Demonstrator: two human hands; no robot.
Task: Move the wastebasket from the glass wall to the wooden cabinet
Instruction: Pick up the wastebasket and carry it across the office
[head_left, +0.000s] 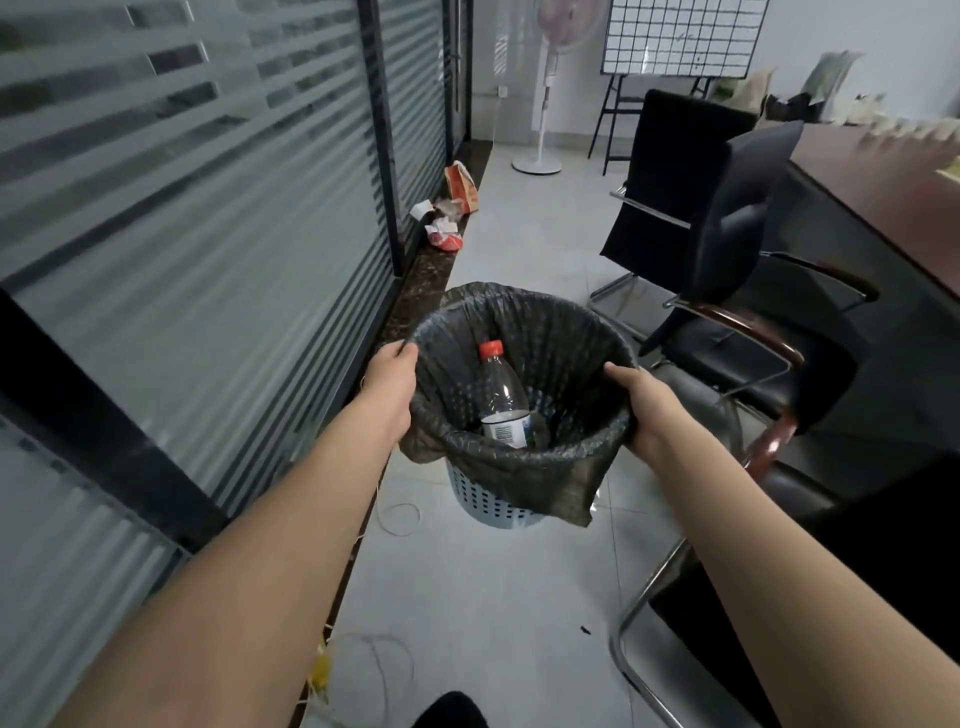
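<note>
1. Office room with pale grey floor tiles (498, 597), seen from head height looking forward and down; frosted, striped glass wall (197, 218) along the left side, dark table (883, 197) along the right.
2. Centre of view: round wastebasket (493, 506), pale blue with a perforated wall, lined with a dark grey plastic bag (550, 467) folded over the rim and hanging loose at the front.
3. Held over the tiles just beside the dark stone sill (415, 296) at the foot of the glass wall; cannot tell whether the base touches the floor.
4. Inside the basket: clear plastic bottle (501, 400) with a red cap, leaning upright, label at its lower end.
5. Left hand (389, 379) clamped on the left side of the rim, fingers curled over the bag's edge.
6. Right hand (641, 405) clamped on the right side of the rim, thumb on top, gripping bag and rim together; both forearms bare and stretched forward.
7. Right of the basket: black office chairs (727, 249) with chrome frames and reddish-brown armrests, pushed up along the table.
8. Farther back on the sill: crumpled red and white food wrappers (447, 228) and a paper bag (462, 187).
9. Far end: white pedestal fan (545, 104) and a gridded whiteboard (680, 36) on a black easel.
10. Near bottom left: thin loose wires (384, 670) on the tiles.
</note>
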